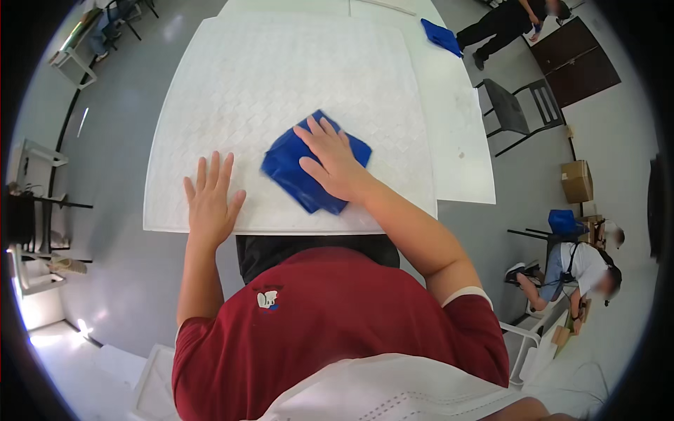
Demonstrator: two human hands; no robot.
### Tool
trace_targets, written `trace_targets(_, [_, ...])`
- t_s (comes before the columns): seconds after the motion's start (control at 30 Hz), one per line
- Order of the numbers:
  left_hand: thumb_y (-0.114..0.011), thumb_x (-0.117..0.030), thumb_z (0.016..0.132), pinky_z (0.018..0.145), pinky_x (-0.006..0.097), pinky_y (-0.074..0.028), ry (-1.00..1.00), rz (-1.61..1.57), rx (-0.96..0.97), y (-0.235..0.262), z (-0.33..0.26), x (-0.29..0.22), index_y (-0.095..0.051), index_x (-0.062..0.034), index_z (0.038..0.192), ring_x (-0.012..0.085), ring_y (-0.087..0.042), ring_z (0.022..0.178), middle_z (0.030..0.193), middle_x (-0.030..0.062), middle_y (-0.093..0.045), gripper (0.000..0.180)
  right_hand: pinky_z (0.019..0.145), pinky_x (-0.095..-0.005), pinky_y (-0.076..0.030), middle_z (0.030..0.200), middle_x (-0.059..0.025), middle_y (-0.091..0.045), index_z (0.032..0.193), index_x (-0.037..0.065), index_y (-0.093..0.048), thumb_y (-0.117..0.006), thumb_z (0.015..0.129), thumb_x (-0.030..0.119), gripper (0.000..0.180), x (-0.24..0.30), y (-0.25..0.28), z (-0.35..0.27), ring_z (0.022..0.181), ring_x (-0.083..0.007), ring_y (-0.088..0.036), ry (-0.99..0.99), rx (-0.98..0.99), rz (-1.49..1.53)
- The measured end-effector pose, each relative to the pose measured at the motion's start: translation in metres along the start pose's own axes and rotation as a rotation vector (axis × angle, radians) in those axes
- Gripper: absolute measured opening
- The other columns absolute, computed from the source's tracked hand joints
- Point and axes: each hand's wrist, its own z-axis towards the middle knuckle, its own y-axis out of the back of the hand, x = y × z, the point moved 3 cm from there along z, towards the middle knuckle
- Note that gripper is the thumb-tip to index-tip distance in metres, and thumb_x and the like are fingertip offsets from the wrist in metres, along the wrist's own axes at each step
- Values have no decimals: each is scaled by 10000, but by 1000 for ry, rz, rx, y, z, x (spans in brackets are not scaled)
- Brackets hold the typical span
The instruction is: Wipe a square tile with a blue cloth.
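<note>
My right hand [331, 160] lies flat on a folded blue cloth [286, 168], fingers and thumb spread and pressed down on its top. The cloth is slightly shiny, with uneven layered edges, and it rests at an angle near the table's front edge. To its left, my left hand [210, 208] is spread palm down, apart from the cloth and holding nothing. Under both is a white textured cover [302, 70] with a woven-looking pattern, spread over the table. What lies under my right palm is hidden.
At the far right of the white table [460, 140] lies another blue folded piece [441, 36]. A dark chair [507, 107] stands off the table's right side. One person [502, 28] stands beyond the far right corner; others sit at the lower right near a cardboard box [577, 181].
</note>
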Motion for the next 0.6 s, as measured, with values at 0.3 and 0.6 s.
trace_targets(0.3, [-620, -443, 834, 1067, 668, -163, -512, 11, 78, 9, 37, -105, -390, -280, 1434, 403, -188, 1411, 1527, 149, -268, 662, 1090, -615, -131, 1482, -207, -321, 1399, 138, -416, -500, 944, 353, 511, -70, 50, -45, 1383, -409, -233, -153, -460, 47])
trace_targets(0.6, [-554, -528, 861, 1064, 671, -162, -526, 66, 148, -22, 90, -111, -383, -293, 1440, 418, -166, 1416, 1539, 142, -249, 648, 1098, -562, -197, 1498, -233, -273, 1412, 119, -399, -503, 942, 342, 530, -116, 55, -99, 1397, -417, -199, -504, -158, -239])
